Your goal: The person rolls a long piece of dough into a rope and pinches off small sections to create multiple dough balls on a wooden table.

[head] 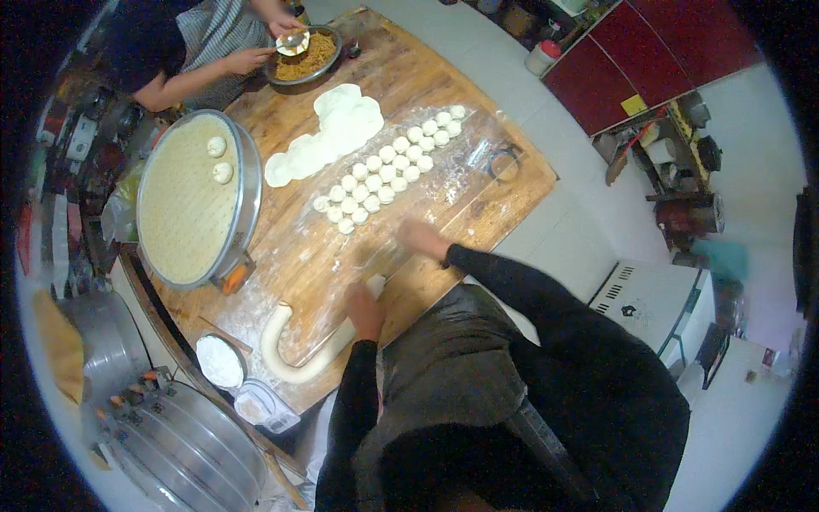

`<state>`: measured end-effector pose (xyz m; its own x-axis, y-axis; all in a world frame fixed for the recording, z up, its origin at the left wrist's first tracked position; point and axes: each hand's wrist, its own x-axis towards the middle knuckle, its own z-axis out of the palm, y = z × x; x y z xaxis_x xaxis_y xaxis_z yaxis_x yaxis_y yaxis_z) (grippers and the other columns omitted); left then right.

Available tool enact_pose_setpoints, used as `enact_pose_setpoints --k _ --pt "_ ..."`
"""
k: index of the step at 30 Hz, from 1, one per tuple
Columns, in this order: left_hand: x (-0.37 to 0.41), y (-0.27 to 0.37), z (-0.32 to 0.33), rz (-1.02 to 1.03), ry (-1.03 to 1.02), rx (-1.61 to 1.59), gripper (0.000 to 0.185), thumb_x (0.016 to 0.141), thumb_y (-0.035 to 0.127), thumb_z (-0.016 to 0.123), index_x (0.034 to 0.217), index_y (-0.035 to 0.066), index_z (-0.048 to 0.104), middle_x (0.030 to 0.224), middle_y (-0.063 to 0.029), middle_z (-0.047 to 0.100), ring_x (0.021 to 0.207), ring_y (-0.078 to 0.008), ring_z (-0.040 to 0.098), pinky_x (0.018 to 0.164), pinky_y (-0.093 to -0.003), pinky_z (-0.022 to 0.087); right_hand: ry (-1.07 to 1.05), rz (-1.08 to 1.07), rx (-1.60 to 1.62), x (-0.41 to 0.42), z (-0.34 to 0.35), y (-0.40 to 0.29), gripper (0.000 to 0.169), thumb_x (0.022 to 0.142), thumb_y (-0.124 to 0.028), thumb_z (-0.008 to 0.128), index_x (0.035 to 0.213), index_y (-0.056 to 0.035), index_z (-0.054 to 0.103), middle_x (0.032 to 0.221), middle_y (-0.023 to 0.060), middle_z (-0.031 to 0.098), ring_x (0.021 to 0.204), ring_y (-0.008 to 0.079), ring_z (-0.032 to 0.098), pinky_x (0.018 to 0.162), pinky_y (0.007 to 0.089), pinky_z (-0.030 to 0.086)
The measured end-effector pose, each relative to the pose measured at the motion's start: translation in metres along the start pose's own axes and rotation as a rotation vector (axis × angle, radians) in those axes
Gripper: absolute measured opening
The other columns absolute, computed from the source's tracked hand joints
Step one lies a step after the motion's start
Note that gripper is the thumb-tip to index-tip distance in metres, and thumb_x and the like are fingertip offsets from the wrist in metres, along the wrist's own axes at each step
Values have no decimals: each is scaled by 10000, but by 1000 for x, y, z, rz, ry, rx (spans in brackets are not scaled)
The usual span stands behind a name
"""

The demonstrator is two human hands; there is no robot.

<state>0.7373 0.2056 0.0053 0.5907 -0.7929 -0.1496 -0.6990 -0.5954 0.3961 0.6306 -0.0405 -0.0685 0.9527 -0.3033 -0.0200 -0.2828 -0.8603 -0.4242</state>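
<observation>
My left hand (366, 310) grips a thick rope of pale dough (271, 342) near one end, and a short tip of it pokes out past my fingers. From there the rope bends in a hook across the floured wooden table (441, 281). My right hand (422, 238) is blurred, held over the table beyond the dough tip; whether it holds anything cannot be seen. Rows of small round dough pieces (387, 173) lie just past it. Behind them, flattened dough rounds (333, 141) overlap in a long patch.
A round steamer tray (185, 224) with two filled buns (217, 146) stands at left. Across the table, a co-worker's hands (246, 61) hold a filled wrapper over a bowl of filling (313, 61). A flour container (221, 361), a scale (259, 404) and stacked steamers (192, 441) sit lower left.
</observation>
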Motion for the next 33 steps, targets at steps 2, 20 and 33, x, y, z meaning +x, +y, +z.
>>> enact_pose_setpoints --k 2,20,33 --pt "-3 -18 -6 57 21 -105 376 827 230 728 1108 6 617 1088 -223 596 1053 -422 553 932 -499 440 -187 140 329 13 8 -99 307 964 -303 539 971 -18 654 923 212 643 908 397 641 773 496 513" --pt "37 9 -5 131 -129 -146 174 817 207 675 918 71 715 898 -183 706 881 -377 675 756 -501 527 -93 218 630 -2 -52 -138 248 924 -216 547 944 16 632 853 213 677 850 427 657 763 478 537" --pt "31 29 -13 26 -25 -109 317 741 295 789 989 124 692 1072 -169 633 1037 -390 592 898 -512 480 429 970 874 62 -107 114 315 824 -225 699 1017 24 676 1000 266 692 927 441 665 791 475 532"
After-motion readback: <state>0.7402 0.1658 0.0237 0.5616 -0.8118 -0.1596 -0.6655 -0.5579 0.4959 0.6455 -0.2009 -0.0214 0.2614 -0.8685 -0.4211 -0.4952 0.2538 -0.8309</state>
